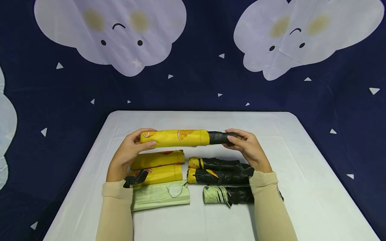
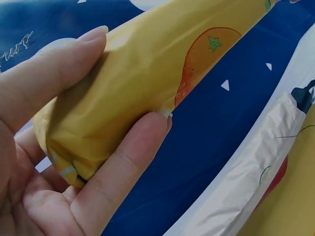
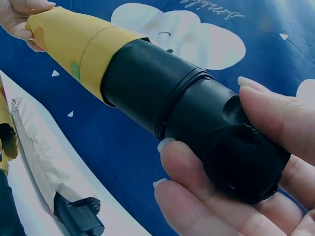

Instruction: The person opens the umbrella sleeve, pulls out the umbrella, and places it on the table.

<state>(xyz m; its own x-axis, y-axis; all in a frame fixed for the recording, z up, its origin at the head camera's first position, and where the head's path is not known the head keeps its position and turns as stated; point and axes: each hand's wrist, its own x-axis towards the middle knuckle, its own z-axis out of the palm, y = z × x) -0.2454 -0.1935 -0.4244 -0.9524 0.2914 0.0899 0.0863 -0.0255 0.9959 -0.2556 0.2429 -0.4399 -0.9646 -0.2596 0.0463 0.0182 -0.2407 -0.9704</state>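
Observation:
A folded umbrella (image 1: 218, 138) is half inside a yellow sleeve (image 1: 169, 138) printed with orange slices, held level above the table. At the sleeve's far left end, my left hand (image 1: 131, 147) grips it between thumb and fingers. The black handle end (image 3: 241, 157) lies in my right hand (image 1: 248, 147), thumb on one side and fingers on the other. Below on the table lie two yellow sleeves (image 1: 163, 173) and a pale green sleeve (image 1: 159, 197). Opposite them are two black-and-yellow folded umbrellas (image 1: 220, 175) and a black-and-green folded umbrella (image 1: 226, 195), partly hidden by my right arm.
A white-topped table (image 1: 301, 187) carries everything. Behind it hangs a dark blue cloth (image 1: 199, 77) with clouds and small triangles. In the right wrist view, a whitish sleeve (image 3: 37, 147) with a black handle (image 3: 81, 216) lies on the table.

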